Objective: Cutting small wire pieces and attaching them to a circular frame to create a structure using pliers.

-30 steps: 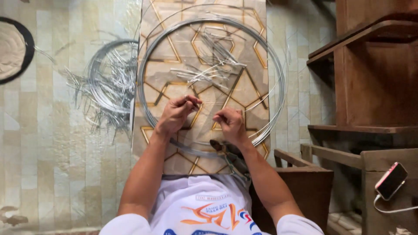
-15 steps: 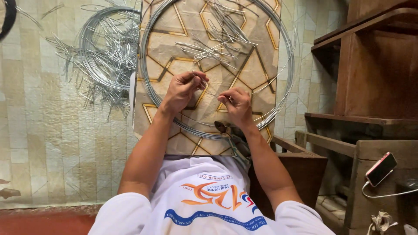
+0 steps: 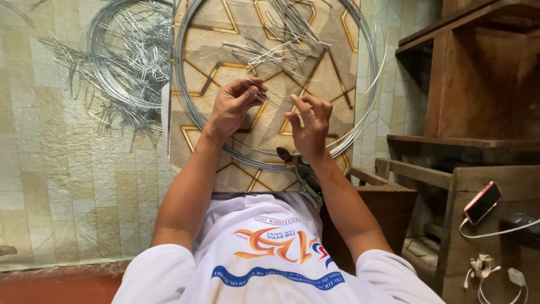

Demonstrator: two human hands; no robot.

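My left hand point(image 3: 233, 107) pinches one end of a thin piece of wire point(image 3: 274, 97) between thumb and fingers. My right hand point(image 3: 309, 125) holds the other end, fingers curled. Both hands hover over a patterned tan board point(image 3: 214, 62) lying on my lap. A large coil of silver wire point(image 3: 188, 95) rings the board, and a bundle of short cut wire pieces point(image 3: 270, 48) lies on its far part. A pair of pliers point(image 3: 295, 166) rests on the board just below my right wrist.
A second wire coil with many loose cut pieces point(image 3: 121, 67) lies on the tiled floor at the left. Wooden shelving point(image 3: 484, 84) stands at the right, with a phone point(image 3: 482, 201) and white cables point(image 3: 495, 270) on a lower ledge.
The view has tilted down and closer, showing more of my white shirt. My hands have stayed together over the board, working the same short wire.
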